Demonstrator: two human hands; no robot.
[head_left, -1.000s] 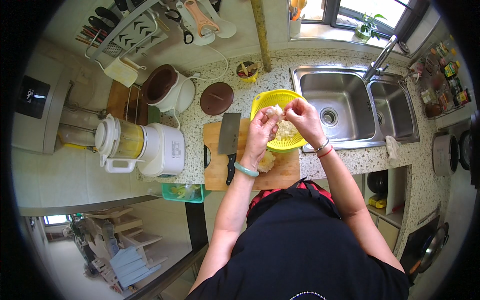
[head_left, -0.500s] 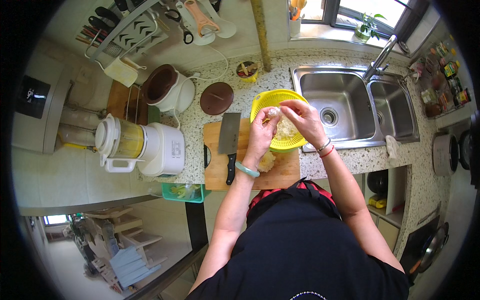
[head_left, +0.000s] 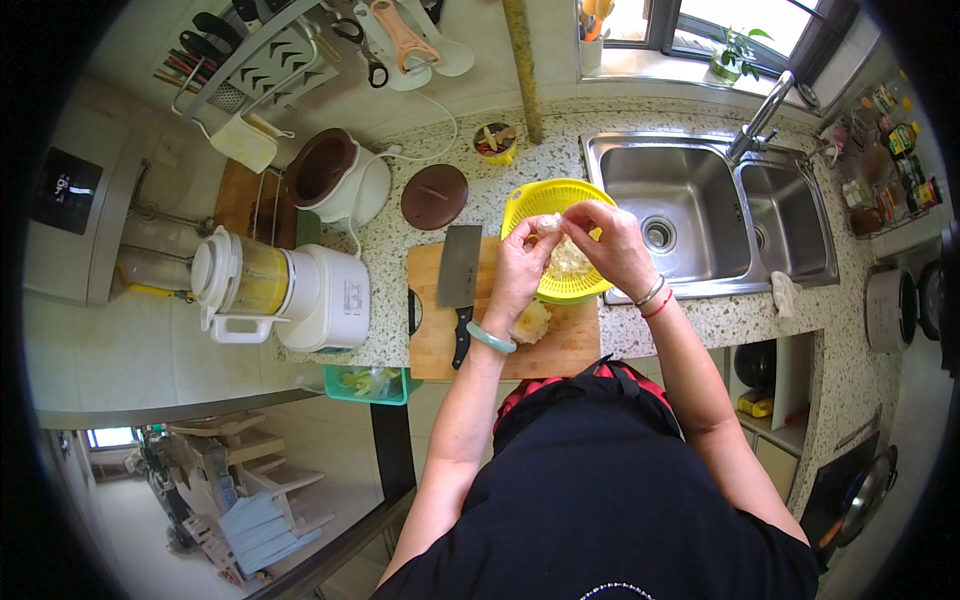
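Above a yellow colander (head_left: 514, 203), my left hand (head_left: 520, 268) pinches a small pale piece of white fungus (head_left: 548, 224). My right hand (head_left: 613, 245) has its fingers drawn together against the same piece from the other side. Torn whitish bits (head_left: 570, 258) lie in the colander below, partly hidden by my hands. A yellowish, ruffled clump of white fungus (head_left: 533, 323) rests on the wooden cutting board (head_left: 570, 352), next to my left wrist. Left of that wrist, a cleaver (head_left: 460, 268) lies flat on the board, its black handle towards me.
The double sink (head_left: 670, 200) with its tap (head_left: 768, 115) is at right. On the left stand a white blender (head_left: 330, 300) and a white pot (head_left: 365, 190); its likely brown lid (head_left: 434, 196) lies nearby. A green bin (head_left: 368, 385) hangs at the counter's front edge.
Both hands have shifted only slightly above the colander. My right fingers have moved a little at the white fungus piece, which looks smaller between the fingertips now.
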